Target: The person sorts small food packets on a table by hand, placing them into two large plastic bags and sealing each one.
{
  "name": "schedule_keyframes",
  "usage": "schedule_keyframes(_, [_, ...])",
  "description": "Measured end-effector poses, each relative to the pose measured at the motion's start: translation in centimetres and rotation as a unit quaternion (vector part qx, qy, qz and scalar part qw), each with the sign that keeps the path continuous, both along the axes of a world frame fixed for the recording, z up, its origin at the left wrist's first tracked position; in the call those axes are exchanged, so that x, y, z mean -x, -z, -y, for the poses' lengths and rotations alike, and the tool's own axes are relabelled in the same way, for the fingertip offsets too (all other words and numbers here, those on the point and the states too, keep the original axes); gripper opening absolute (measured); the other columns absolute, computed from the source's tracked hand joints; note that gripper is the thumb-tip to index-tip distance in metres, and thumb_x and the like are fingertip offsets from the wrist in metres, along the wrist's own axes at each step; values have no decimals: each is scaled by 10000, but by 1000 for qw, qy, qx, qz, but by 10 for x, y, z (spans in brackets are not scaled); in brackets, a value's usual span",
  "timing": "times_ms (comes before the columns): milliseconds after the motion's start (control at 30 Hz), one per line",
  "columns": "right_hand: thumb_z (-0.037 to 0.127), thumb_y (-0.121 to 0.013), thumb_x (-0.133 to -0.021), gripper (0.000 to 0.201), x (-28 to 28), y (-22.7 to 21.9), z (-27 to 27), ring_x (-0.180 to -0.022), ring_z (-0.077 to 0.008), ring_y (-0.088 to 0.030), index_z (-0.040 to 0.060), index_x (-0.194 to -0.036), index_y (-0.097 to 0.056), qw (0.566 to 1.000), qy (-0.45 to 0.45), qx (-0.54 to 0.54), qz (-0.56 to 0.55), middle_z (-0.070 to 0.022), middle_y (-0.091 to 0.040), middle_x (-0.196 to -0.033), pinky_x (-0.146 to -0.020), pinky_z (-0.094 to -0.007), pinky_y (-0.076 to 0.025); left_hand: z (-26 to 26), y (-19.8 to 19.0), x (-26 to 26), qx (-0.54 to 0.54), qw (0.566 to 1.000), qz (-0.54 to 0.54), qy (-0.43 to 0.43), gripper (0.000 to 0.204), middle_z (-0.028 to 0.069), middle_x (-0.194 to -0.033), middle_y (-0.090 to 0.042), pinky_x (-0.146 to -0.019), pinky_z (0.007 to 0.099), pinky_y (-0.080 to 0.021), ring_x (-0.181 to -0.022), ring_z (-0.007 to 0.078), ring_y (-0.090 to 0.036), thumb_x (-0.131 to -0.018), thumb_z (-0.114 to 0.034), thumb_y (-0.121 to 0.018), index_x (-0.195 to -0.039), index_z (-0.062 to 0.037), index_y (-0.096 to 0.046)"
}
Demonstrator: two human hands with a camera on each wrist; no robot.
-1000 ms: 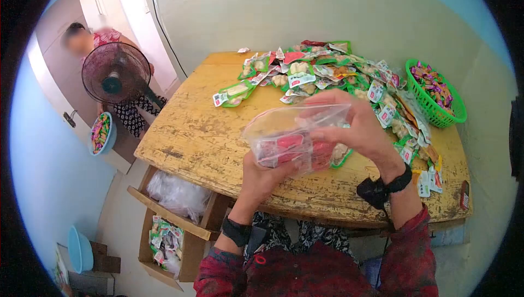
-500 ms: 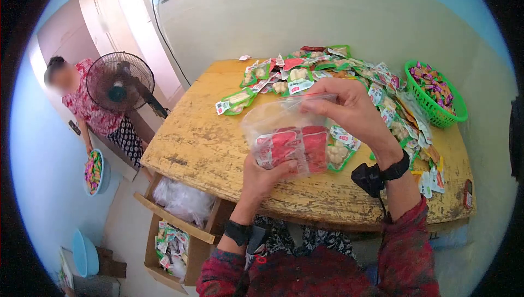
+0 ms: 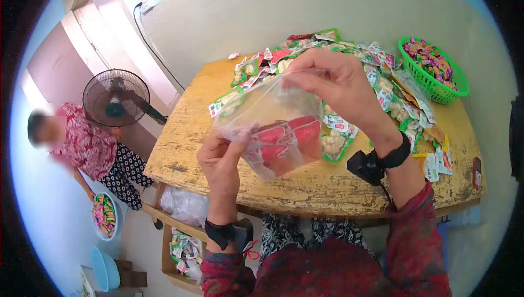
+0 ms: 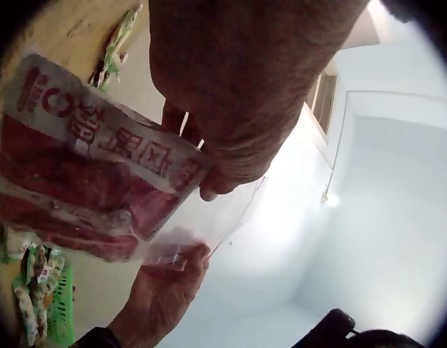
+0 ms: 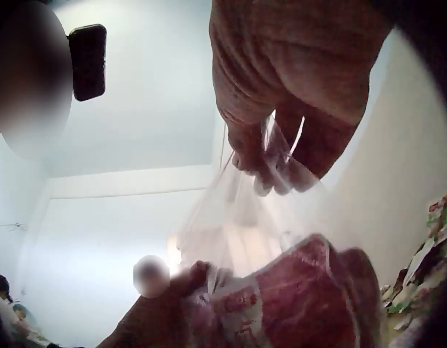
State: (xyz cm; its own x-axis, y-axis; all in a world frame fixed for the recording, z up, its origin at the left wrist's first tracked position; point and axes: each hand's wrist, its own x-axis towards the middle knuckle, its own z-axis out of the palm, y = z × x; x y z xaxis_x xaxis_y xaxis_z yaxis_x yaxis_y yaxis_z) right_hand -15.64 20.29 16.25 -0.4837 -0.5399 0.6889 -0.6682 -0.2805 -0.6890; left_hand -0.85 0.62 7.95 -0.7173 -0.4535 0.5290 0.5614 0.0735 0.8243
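Between both hands, above the table, hangs a clear plastic zip bag [image 3: 256,103] with red packets [image 3: 286,141] in its lower part. My left hand [image 3: 221,155] pinches the bag's left side between thumb and fingers. At the upper right corner my right hand [image 3: 341,81] pinches the bag's top edge. In the left wrist view, red printed characters show on the packets [image 4: 71,167] through the film. The right wrist view has the clear film [image 5: 245,210] stretched down from the fingers.
Many sealed food packets [image 3: 333,144] are heaped on the worn yellow table [image 3: 180,144]. A green basket [image 3: 436,89] of wrapped sweets stands back right, a phone [image 3: 477,171] at the right edge. Left are a fan [image 3: 115,100], a person [image 3: 87,138] with a blue basin [image 3: 115,226], and open drawers [image 3: 174,220].
My left hand has shifted from the bag's bottom up to its left side. The bag moved left and tilted, its packets lower inside. The person at left shifted downward in view.
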Motion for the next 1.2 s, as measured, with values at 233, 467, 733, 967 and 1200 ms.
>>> schedule_keyframes(233, [104,-734,-933,120,-2,-3,0,-904,-85,-690,0,-993,-738,998,-31,-52,21,-19,-734,-901,-801,-237,-529,1,-15,-2,10,999,-2,-37,149,125,-1057,-768,-919,302,-548,-980,160,-717,-954,-2,-698,-1101,23,-708])
schedule_keyframes(467, [122,-735,-933,120,-10,-2,1,-761,-65,-589,2,-939,-723,1000,-17,-23,-1,-8,-678,-826,-692,-247,-471,10,-29,-12,52,996,-45,-61,149,124,-1008,-762,-922,323,-543,-972,172,-704,-992,-38,-664,-1123,30,-687])
schedule_keyframes(733, [124,-750,-917,122,-4,-4,-2,-746,-57,-583,3,-931,-736,1000,-19,-13,8,9,-674,-809,-674,-240,-469,7,-51,-26,200,966,-26,-161,137,81,-973,-739,-888,289,-519,-923,141,-673,-1020,-81,-647,-1045,34,-717])
schedule_keyframes(967, [133,-752,-920,129,10,-6,-14,-769,-54,-602,4,-915,-749,995,-43,-90,9,9,-689,-805,-684,-242,-487,15,-47,-27,161,978,-32,-127,155,64,-936,-732,-894,280,-502,-902,137,-663,-1030,-101,-628,-1019,25,-718])
schedule_keyframes(1200, [144,-737,-939,139,7,-6,-13,-778,-58,-611,8,-946,-761,997,-46,-57,-8,10,-690,-811,-711,-239,-499,19,-42,-23,139,981,-34,-133,168,70,-947,-730,-910,293,-497,-919,144,-656,-1035,-117,-619,-1022,17,-718])
